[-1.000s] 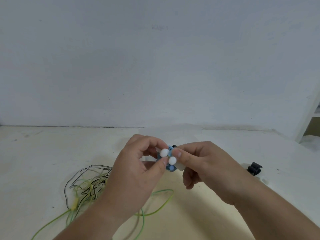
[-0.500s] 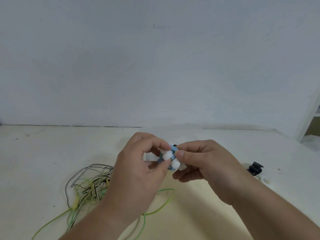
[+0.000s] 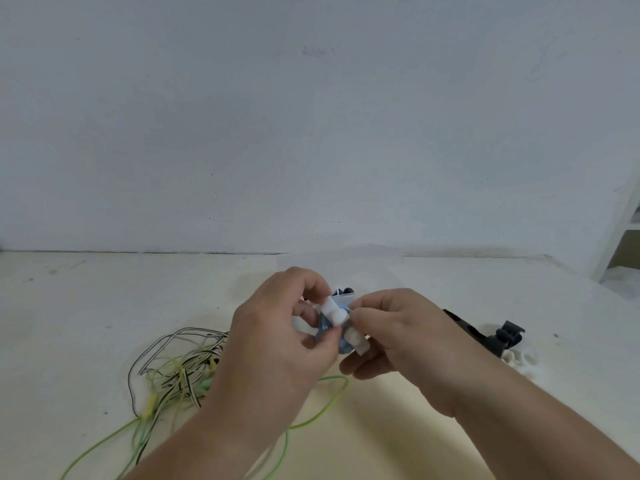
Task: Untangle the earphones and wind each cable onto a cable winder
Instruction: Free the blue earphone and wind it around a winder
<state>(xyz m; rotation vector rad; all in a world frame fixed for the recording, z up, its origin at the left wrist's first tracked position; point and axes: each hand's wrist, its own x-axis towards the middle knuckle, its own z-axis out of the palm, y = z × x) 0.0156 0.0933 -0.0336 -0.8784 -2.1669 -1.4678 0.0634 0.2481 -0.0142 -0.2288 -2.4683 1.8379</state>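
Note:
Above the middle of the table, both hands hold a small blue cable winder (image 3: 325,332) with white earbuds (image 3: 335,310) pressed against it. My left hand (image 3: 277,337) pinches the winder between thumb and fingertips. My right hand (image 3: 398,336) grips its right side, where a white piece (image 3: 356,341) sticks out below the fingers. A tangle of green and black-and-white earphone cables (image 3: 180,372) lies on the table to the left, partly behind my left forearm. One green cable (image 3: 329,403) loops out under my hands.
Two dark winders (image 3: 498,341) lie on the table to the right, behind my right wrist, next to a white object (image 3: 519,358). A white wall rises at the table's far edge. A white shelf (image 3: 620,233) stands at the far right.
The winder with the earbuds has turned between my fingers, and the white earbuds now sit higher and more upright. Both hands stay in about the same place.

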